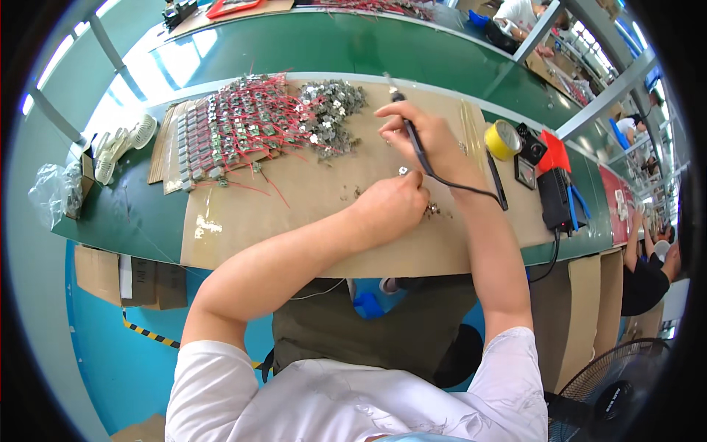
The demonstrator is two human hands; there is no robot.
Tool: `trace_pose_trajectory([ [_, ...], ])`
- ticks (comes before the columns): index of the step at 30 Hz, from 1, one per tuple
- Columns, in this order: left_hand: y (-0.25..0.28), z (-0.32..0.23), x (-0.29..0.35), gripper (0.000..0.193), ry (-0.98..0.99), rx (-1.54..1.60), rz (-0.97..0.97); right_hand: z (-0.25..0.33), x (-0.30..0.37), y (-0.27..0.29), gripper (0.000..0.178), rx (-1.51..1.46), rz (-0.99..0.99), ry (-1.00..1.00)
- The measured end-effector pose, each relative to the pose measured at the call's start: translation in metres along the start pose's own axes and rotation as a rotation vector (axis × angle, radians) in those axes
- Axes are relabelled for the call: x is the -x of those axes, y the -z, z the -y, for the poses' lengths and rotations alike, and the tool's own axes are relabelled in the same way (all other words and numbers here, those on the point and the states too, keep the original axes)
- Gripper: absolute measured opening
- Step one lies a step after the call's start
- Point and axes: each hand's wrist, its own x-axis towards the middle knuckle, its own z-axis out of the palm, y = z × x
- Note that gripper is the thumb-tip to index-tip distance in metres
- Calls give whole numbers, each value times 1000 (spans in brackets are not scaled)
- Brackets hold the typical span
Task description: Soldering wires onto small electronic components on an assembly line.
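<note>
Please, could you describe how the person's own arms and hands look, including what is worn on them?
The left hand and right hand are bare, without gloves. Both forearms are uncovered, and no watch or bracelet shows at either wrist. The upper arms go into loose, short white sleeves of a white shirt.
</note>
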Motion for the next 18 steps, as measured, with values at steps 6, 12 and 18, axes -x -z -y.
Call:
trace_pose_trajectory([
  [6, 0, -4, -3, 11, 32, 53, 5, -15, -33, -21, 37, 102, 210, 30],
  [12, 1, -3, -4, 12, 30, 55, 42, -11, -36, -23, 34, 133, 203, 8],
  [18, -3, 5, -3, 11, -12, 88, -16, -9, -7, 9, 33, 183, 86, 11],
])
